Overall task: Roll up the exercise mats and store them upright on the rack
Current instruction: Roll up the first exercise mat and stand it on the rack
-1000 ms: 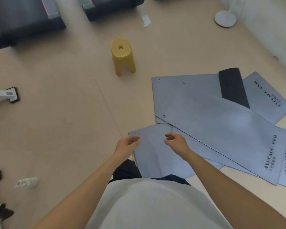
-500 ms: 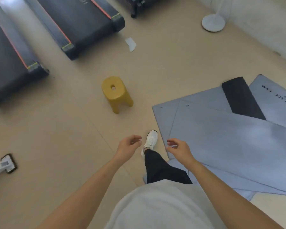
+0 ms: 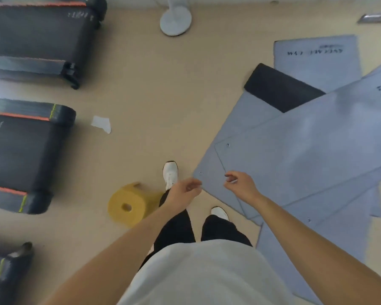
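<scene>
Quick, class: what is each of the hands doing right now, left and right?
Left hand: open, fingers loosely curled, holding nothing.
Right hand: open, fingers loosely curled, holding nothing.

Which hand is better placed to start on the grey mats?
Probably the right hand: it hangs over the grey mats, near their closest corner, and is empty. The left hand is empty too, but sits just off their edge, over the floor towards the yellow stool.

Three dark treadmills (image 3: 24,155) are ranged along the left edge of the beige floor (image 3: 152,84). A scrap of white paper (image 3: 101,123) is seen near them. A yellow stool (image 3: 130,205) is placed mid-floor, and a round white stand base (image 3: 175,20) at the far edge.
</scene>
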A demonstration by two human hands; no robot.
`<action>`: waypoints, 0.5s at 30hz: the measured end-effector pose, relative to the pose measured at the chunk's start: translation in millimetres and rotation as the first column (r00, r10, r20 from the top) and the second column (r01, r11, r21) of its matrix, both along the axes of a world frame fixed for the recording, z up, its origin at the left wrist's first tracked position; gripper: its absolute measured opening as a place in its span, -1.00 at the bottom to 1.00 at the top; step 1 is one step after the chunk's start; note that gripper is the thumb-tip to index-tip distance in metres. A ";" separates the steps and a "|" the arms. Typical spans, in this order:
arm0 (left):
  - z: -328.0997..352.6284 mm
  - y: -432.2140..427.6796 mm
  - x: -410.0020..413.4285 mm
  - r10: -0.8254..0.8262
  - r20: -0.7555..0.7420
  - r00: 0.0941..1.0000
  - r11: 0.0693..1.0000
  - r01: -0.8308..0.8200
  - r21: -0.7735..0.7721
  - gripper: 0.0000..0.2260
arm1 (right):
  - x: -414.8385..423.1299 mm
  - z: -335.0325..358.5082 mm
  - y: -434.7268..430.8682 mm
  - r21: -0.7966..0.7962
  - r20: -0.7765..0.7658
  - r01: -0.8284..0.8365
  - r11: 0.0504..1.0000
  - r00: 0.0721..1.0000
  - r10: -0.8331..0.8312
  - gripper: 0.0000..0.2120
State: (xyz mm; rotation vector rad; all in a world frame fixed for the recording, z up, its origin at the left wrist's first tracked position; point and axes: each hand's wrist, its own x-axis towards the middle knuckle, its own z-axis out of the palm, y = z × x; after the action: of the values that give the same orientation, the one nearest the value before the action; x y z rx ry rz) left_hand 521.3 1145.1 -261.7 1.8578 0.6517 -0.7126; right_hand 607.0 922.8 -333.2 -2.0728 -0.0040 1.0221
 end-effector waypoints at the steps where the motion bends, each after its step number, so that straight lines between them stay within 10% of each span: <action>1: -12.2 5.4 24.8 -0.092 -0.027 0.995 0.996 0.092 -0.006 -0.76 | 8.8 -7.6 1.1 -0.010 0.000 0.076 0.997 0.997 -0.076 -0.67; 8: -128.3 10.6 169.2 -0.689 -0.189 0.700 0.725 0.674 -0.144 -0.77 | 31.2 -85.3 -7.4 -0.138 0.034 0.641 0.755 0.765 -0.644 -0.67; 15: -296.3 -28.7 251.2 -0.911 -0.171 0.374 0.383 0.923 -0.022 -0.72 | 2.4 -234.6 0.1 -0.168 0.100 0.859 0.484 0.503 -0.858 -0.58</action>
State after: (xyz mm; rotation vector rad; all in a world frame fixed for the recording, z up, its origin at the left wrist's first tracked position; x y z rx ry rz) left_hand 772.5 1116.4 -558.0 2.1852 -0.4258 -1.5938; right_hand 609.4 922.9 -567.8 -1.8334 1.0954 0.3600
